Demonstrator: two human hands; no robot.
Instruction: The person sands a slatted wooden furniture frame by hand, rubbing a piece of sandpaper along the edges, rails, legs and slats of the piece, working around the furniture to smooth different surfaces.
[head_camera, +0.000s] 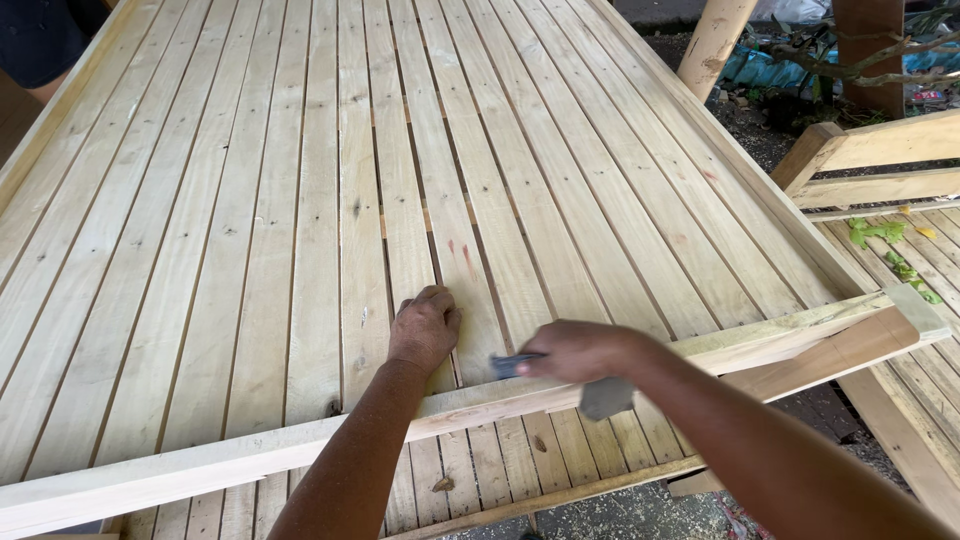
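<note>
A wide slatted wooden frame (250, 200) fills the view, with a cross rail (300, 445) running along its near edge from eight o'clock to three o'clock. The left hand (425, 328) presses knuckles-down on a slat near centre, its grip curled and empty. At its four o'clock, the right hand (575, 350) has its grip clenched around a blurred grey tool (605, 398) over the rail.

Even daylight | soft shadows | right hand (575, 352) motion-blurred | tool perhaps grey | edges bowed

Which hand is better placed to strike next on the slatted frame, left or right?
Right, probably. The right hand grips the hammer above the cross rail, while the left hand rests fisted on a slat, apparently steadying something hidden.
</note>
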